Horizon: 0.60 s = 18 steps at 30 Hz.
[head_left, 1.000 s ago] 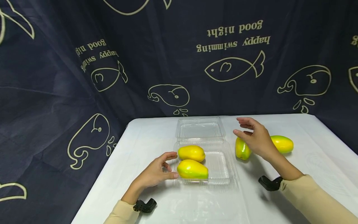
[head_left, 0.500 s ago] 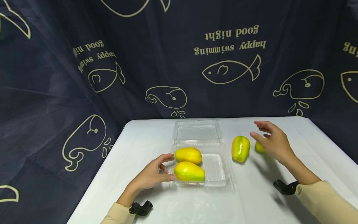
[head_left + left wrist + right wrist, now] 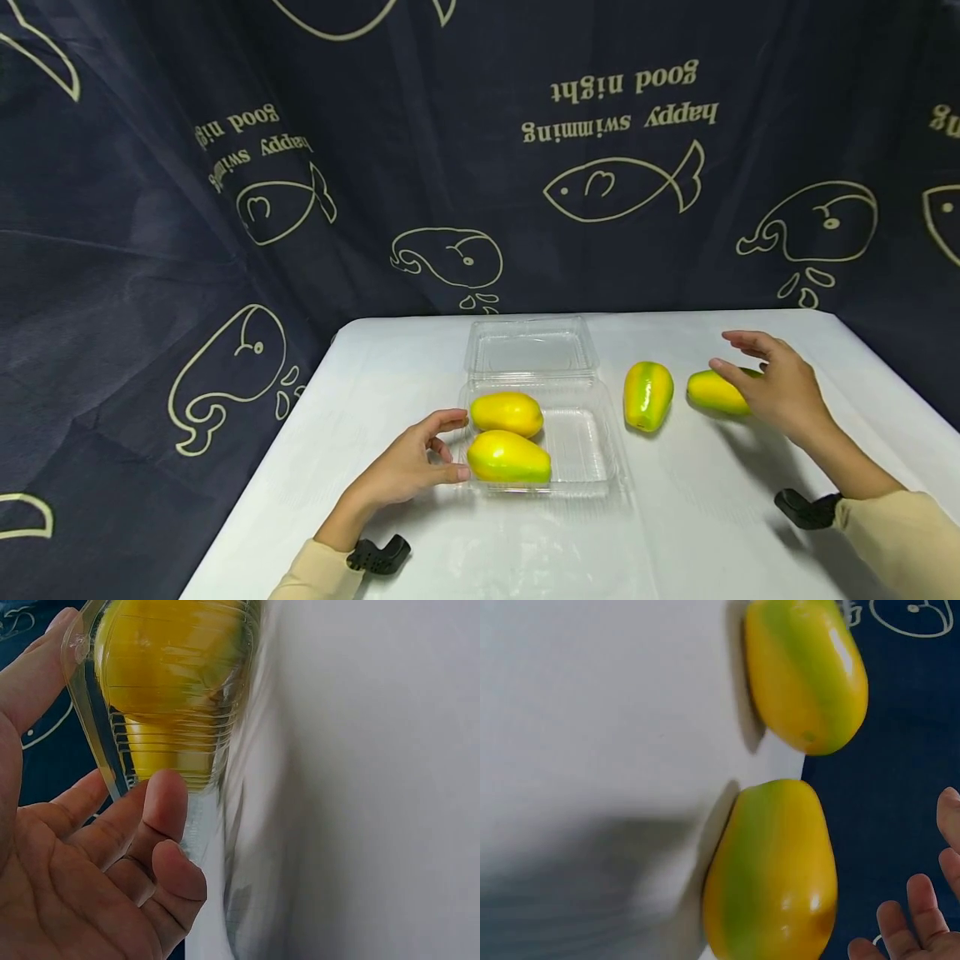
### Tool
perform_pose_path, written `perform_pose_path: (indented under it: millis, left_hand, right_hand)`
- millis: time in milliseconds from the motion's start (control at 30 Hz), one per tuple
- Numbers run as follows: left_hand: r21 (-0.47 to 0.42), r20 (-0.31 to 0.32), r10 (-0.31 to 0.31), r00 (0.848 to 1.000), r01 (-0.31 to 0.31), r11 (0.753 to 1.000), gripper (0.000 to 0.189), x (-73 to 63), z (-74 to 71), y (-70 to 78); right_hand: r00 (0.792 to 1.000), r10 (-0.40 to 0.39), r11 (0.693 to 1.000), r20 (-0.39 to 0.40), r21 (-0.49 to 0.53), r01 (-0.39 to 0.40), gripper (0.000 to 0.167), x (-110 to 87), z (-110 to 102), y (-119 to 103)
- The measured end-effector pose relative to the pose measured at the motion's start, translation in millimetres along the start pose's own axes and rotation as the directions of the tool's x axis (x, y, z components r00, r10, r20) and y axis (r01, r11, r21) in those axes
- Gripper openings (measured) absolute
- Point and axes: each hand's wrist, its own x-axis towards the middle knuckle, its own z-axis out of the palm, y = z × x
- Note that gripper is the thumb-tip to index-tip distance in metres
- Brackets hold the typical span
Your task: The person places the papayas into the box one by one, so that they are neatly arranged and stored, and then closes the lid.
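Note:
A clear plastic clamshell box [image 3: 581,443] stands with its lid [image 3: 532,346] folded back. Two yellow-green papayas, a rear one [image 3: 506,414] and a front one [image 3: 508,457], lie side by side in its left half. At the box's left edge is my left hand [image 3: 405,468]; its thumb and fingertips touch the rim, other fingers loosely bent. My right hand [image 3: 787,392] hovers, fingers spread, over the right end of a papaya [image 3: 716,392] on the table, holding nothing. Another papaya [image 3: 648,397] lies between that one and the box. In the right wrist view, both loose papayas [image 3: 772,877] sit apart from the fingers.
A white cloth covers the table [image 3: 712,533]. Behind it and along the left hangs a dark blue curtain [image 3: 360,167] with fish and whale drawings. Each wrist wears a black camera band, the left one [image 3: 380,555] and the right one [image 3: 806,508].
My right hand has moved rightward, past the papaya nearest the box to above the farther one, uncovering the nearer. The left hand has stayed at the box's edge.

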Motion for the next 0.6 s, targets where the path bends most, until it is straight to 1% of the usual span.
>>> perform_pose_path:
  millis: [200, 433, 600]
  left_hand:
    - [-0.004, 0.001, -0.001, 1.000, 0.001, 1.000, 0.081, -0.1, 0.3, 1.0]
    - [-0.004, 0.001, 0.001, 1.000, -0.001, 1.000, 0.081, -0.4, 0.1, 1.6]
    - [-0.007, 0.003, 0.004, 1.000, -0.003, 1.000, 0.081, 0.0, 0.4, 1.2]
  right_hand:
    - [1.000, -0.019, 1.000, -0.013, -0.022, 0.019, 0.051, -2.4, -2.2, 14.8]
    - [0.999, 0.036, 0.999, 0.025, -0.015, -0.036, 0.057, -2.0, -1.5, 33.8]
    - [0.998, 0.043, 0.999, 0.034, -0.011, -0.043, 0.059, -0.8, 1.2, 45.0]
